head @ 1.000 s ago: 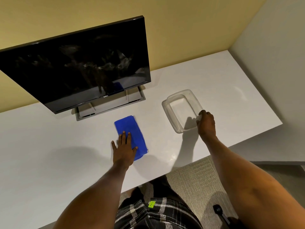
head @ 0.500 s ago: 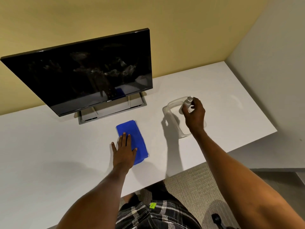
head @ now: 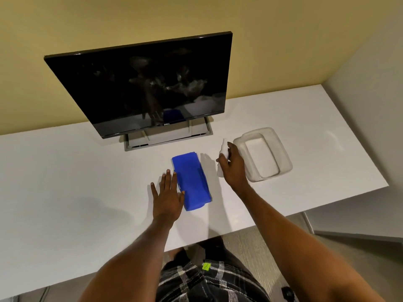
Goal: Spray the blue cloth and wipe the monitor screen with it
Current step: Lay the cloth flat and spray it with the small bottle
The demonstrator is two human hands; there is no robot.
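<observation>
A person's left hand (head: 166, 197) lies flat and open on the white table (head: 65, 182), fingers straight and slightly spread, its thumb and forefinger against the left edge of the blue cloth (head: 193, 182). The right hand (head: 232, 165) is curled round a small white spray bottle (head: 224, 149), held upright above the table with its nozzle end uppermost and rising past the fingers; which way the nozzle faces cannot be made out. The cloth, folded into a long strip, lies on the table between the two hands, running away from the person, just beside the left hand and a little apart from the bottle. Just right of the right hand, and partly behind it, sits a clear plastic tray (head: 283, 153) with a raised rim, nothing visible inside it. Beyond both hands stands the monitor (head: 141, 83), its dark screen tilted back and showing faint smears along with reflections of the cloth and the person's arm; its grey stand base (head: 168, 138) rests on the table just past the far end of the cloth. A yellow wall (head: 130, 18) rises behind the monitor. Near the person, below the forearms, are plaid shorts (head: 196, 284) bearing a small green tag (head: 206, 267), with carpeted floor (head: 239, 240) showing under the table's edge.
</observation>
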